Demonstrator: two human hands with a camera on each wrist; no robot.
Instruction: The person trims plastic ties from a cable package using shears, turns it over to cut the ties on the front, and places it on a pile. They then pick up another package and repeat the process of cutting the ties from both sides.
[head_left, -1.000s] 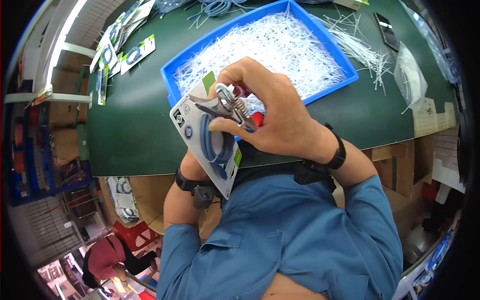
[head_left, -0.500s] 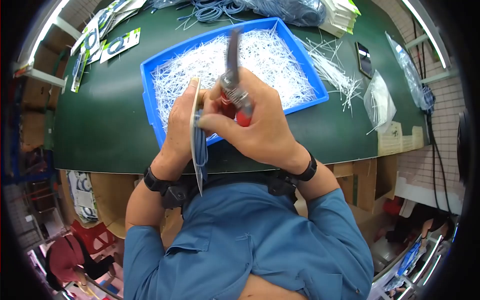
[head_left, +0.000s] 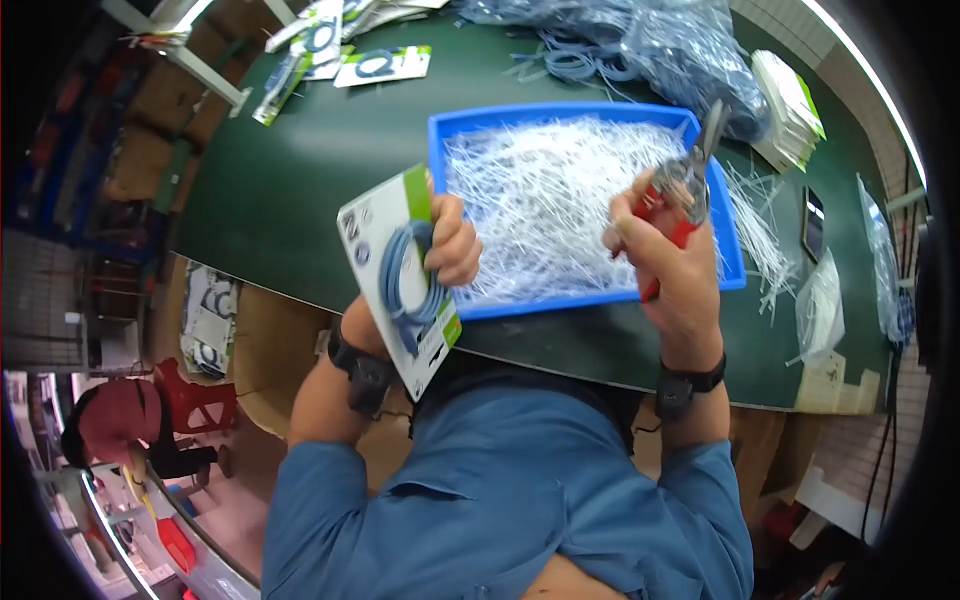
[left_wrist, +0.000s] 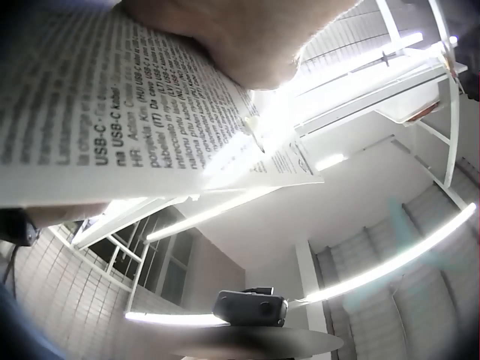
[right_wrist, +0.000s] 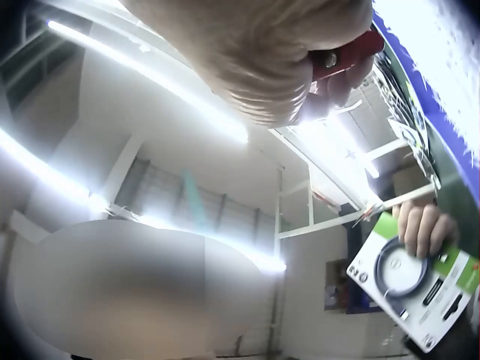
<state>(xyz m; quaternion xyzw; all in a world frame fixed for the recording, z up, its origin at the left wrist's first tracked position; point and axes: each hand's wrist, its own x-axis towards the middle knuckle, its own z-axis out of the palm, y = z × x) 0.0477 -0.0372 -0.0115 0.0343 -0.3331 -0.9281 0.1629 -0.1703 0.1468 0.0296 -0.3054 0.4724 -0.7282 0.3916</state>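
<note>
My left hand [head_left: 455, 240] grips a white and green packaging card [head_left: 362, 232] by its edge, fingers curled over the front. A coiled blue-grey cable [head_left: 393, 285] is fixed to the card's face. In the left wrist view the card's back [left_wrist: 112, 112] shows dense printed text, with USB-C among the words. Off to the right, my right hand [head_left: 688, 290] holds red-handled pruning shears [head_left: 684, 182], blades pointing up and away from me. The shears stand over the right side of the blue tray. Much of their handles is hidden by the fingers.
The blue tray [head_left: 570, 306] holds a heap of thin white strips [head_left: 560, 200]. Carded cables [head_left: 385, 66] lie at the back left, bagged cables [head_left: 680, 50] and a stack of cards [head_left: 785, 110] at the back right. A phone [head_left: 813, 225] and white ties [head_left: 765, 245] lie right.
My hands have moved apart: the right one carried the shears away from the card to the right. The card, edge-on half a second ago, now faces up toward the head camera.
</note>
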